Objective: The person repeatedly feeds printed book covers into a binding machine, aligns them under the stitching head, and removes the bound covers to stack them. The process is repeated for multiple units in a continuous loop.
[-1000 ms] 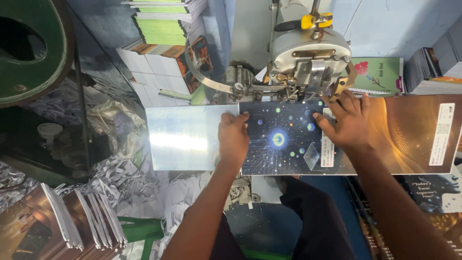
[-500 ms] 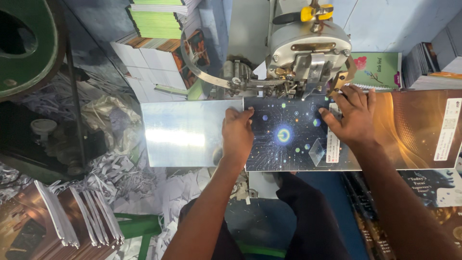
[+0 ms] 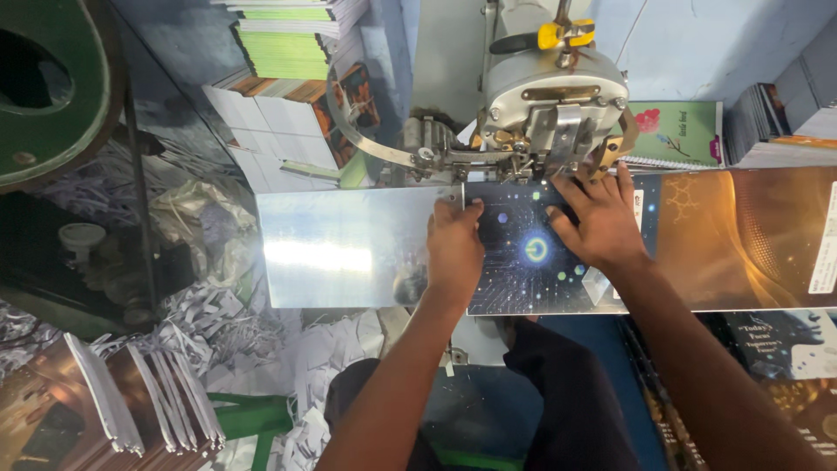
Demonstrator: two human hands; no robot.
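your left hand (image 3: 453,249) and right hand (image 3: 602,222) press flat, fingers spread, on the dark glossy cover (image 3: 532,262) at the stitching head's (image 3: 554,105) six o'clock; judged light, flexible, slippery: hold by flat palms.

We record the following surroundings. Well beyond and left of the left hand (image 3: 453,249), a stack of green-edged booklets (image 3: 288,44) stands above a pile of white sheets (image 3: 261,122). Far left of that hand, a large green wheel (image 3: 52,87) fills the corner. A crumpled clear plastic sheet (image 3: 200,209) lies between the wheel and the hand. Below and left of it, we note loose paper trimmings (image 3: 209,314), and further down a fanned row of brown-covered booklets (image 3: 131,392). Just beyond and right of the right hand (image 3: 602,222), a green flowered notebook (image 3: 680,131) lies flat; grey stacks (image 3: 776,122) stand well to its right.
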